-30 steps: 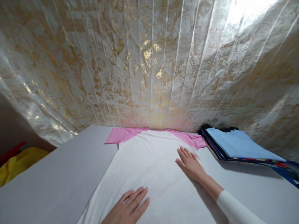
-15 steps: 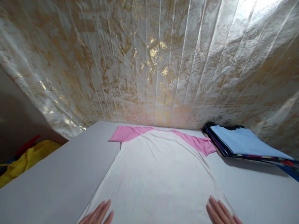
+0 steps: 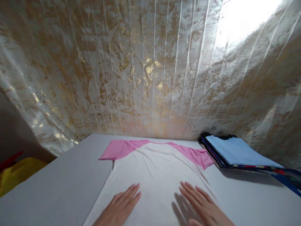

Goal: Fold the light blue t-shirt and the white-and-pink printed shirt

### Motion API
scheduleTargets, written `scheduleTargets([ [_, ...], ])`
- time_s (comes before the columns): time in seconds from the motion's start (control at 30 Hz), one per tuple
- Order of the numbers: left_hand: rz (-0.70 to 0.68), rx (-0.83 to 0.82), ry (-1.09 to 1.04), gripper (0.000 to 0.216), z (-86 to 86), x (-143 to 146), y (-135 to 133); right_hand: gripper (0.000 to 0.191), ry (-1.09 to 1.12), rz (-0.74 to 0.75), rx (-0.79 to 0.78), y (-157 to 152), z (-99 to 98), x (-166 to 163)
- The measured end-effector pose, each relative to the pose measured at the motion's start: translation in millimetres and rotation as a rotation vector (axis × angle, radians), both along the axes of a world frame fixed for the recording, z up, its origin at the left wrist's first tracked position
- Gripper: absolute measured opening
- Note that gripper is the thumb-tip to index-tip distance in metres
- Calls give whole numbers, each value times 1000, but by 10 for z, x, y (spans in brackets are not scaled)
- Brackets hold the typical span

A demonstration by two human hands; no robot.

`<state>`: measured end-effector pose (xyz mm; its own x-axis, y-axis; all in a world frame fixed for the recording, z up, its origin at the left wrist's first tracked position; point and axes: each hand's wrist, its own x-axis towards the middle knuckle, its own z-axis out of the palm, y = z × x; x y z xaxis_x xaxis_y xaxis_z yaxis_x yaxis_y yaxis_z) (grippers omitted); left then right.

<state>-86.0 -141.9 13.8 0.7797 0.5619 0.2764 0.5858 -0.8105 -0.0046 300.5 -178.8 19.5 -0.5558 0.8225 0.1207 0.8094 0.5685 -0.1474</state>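
Note:
A white T-shirt (image 3: 155,166) with pink sleeves lies spread flat, its neckline toward the wall and its lower part running out of the picture. My left hand (image 3: 121,204) rests on the left half of the shirt, palm down with fingers stretched out. Over the right half, my right hand (image 3: 202,202) is open too, fingers extended; its shadow falls on the cloth beside it, so it seems slightly raised. Neither hand holds anything. Slight creases show below the neckline.
The shirt lies on a white table (image 3: 68,179). At the right back sits a stack of folded clothes (image 3: 242,152), light blue on top, a dark blue piece hanging out. Yellow cloth (image 3: 21,172) lies beyond the left edge. A shiny gold-patterned sheet (image 3: 141,69) covers the wall behind.
Both hands have moved farther up the shirt and closer together, and more of each shows. The view has tilted up a little, so the table sits lower in the picture.

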Motion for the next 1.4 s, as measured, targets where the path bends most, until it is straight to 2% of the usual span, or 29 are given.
scheduleTargets([
  [0.1,-14,-190,22,71,78,488,533,64,53,-52,-118,576,47,-213],
  [0.17,29,-273,25,65,26,705,931,63,65,-108,-132,963,-39,-206],
  [0.23,82,-295,0,58,-52,798,1351,62,61,-164,-90,1336,-154,-71],
  [0.37,245,-317,-102,55,-151,714,2144,61,45,-344,-17,1987,-345,364],
  [0.47,305,-314,-145,51,-173,578,2639,58,60,-454,-20,2371,-418,620],
  [0.57,395,-253,-221,45,-183,479,3032,51,109,-544,32,2680,-420,740],
  [0.67,524,-179,-266,34,-182,445,3278,44,125,-633,104,2931,-380,746],
  [0.83,625,-116,-232,11,-130,504,3359,22,125,-706,165,3173,-328,627],
  [1.0,624,-95,-196,10,-86,549,3357,20,136,-763,214,3234,-341,567],
  [1.17,609,-59,-158,13,8,576,3352,21,131,-732,223,3241,-256,547],
  [1.23,581,-34,-152,19,75,626,3220,23,124,-713,223,3104,-200,456],
  [1.3,509,-20,-149,31,116,689,2963,30,121,-644,232,2800,-182,289],
  [1.33,452,-22,-145,37,116,712,2799,36,119,-586,231,2588,-195,187],
  [1.4,261,-45,-114,45,69,709,2460,47,125,-356,292,2107,-261,6],
])
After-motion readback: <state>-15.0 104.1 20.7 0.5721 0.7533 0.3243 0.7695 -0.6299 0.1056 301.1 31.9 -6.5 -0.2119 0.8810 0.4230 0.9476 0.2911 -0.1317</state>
